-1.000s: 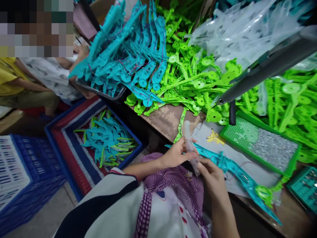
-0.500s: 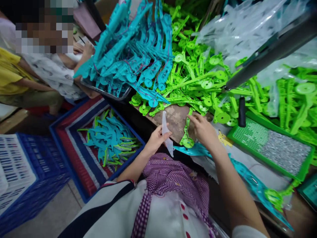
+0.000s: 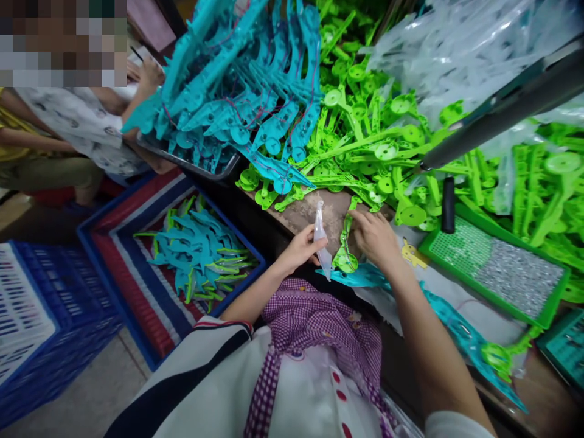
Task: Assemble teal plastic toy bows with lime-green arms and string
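My left hand (image 3: 301,248) is closed around a clear plastic piece (image 3: 320,240) that stands nearly upright above the table edge. Just to its right, my right hand (image 3: 375,236) grips a green plastic part (image 3: 345,243) lying on the worn wooden table (image 3: 314,214). A long teal plastic part (image 3: 449,328) lies across a white sheet in front of me, running toward the lower right.
Green parts (image 3: 378,134) are heaped across the table, with teal parts (image 3: 246,91) piled in a tray at the back left and clear bags (image 3: 456,55) above. A green tray of small silver bits (image 3: 497,267) sits right. A blue crate (image 3: 150,267) holds assembled pieces; another person (image 3: 82,128) sits left.
My right hand left the teal part near my body, reached forward to the green part and now grips it. My left hand has tilted the clear piece more upright.
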{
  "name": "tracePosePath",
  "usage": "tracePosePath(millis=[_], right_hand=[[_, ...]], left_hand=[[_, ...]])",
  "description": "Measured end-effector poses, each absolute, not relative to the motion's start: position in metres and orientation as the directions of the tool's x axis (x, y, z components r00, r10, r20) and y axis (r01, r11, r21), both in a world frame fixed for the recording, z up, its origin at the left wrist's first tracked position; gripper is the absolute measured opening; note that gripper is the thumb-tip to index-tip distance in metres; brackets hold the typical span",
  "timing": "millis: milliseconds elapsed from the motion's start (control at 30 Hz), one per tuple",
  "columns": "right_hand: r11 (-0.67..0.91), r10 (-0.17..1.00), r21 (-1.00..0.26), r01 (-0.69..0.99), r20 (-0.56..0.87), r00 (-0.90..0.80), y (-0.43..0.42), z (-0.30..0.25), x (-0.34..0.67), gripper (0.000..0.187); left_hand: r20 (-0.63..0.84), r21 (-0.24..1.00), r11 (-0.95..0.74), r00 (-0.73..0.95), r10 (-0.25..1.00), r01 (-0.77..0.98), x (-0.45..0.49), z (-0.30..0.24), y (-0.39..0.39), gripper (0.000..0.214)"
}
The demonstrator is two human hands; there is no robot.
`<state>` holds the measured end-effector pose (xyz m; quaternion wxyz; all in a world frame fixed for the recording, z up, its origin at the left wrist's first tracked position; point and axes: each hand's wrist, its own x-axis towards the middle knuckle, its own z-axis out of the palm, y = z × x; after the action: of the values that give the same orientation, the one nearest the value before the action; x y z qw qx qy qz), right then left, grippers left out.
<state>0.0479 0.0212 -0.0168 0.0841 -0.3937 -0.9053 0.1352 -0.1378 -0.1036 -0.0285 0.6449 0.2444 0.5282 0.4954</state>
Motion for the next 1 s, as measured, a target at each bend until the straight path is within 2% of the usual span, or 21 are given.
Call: tracePosePath(millis=[100, 167, 233, 500, 700, 833, 933, 1000], right_hand=[[0.33, 0.921, -0.542, 0.773, 0.008, -0.388, 0.019, -0.017, 0.038, 0.041], [0.152, 0.969, -0.565, 0.811, -0.078, -0.236, 0.02, -0.018, 0.026, 0.04], [0.089, 0.975, -0.523, 0.848, -0.129, -0.182, 0.021, -0.019, 0.016, 0.039], [0.216, 0.945, -0.41, 0.886, -0.139, -0.295, 0.021, -0.019, 0.01, 0.033], [0.238, 0.931, -0.392, 0.888, -0.169, -0.324, 0.024, -0.023, 0.004, 0.036], [0.246, 0.922, -0.54, 0.805, -0.124, -0.365, 0.03, -0.027, 0.015, 0.044], [0.268, 0.917, -0.669, 0.693, -0.042, -0.396, 0.018, -0.019, 0.041, 0.049], [0.27, 0.937, -0.692, 0.67, 0.027, -0.349, -0.001, -0.013, 0.059, 0.048]], left_hand=[[-0.434, 0.848, 0.382, -0.068, 0.898, -0.369, -0.136, -0.031, -0.1, 0.063], [-0.434, 0.849, 0.378, -0.079, 0.897, -0.368, -0.134, -0.032, -0.099, 0.062], [-0.437, 0.849, 0.381, -0.08, 0.896, -0.367, -0.133, -0.032, -0.1, 0.061], [-0.418, 0.871, 0.38, -0.06, 0.907, -0.312, -0.129, -0.032, -0.097, 0.057], [-0.371, 0.9, 0.359, -0.002, 0.929, -0.247, -0.134, -0.033, -0.074, 0.055], [-0.356, 0.912, 0.356, 0.036, 0.934, -0.204, -0.142, -0.035, -0.065, 0.058], [-0.344, 0.921, 0.343, 0.025, 0.939, -0.183, -0.148, -0.037, -0.065, 0.074], [-0.345, 0.924, 0.343, 0.018, 0.938, -0.169, -0.152, -0.038, -0.066, 0.086]])
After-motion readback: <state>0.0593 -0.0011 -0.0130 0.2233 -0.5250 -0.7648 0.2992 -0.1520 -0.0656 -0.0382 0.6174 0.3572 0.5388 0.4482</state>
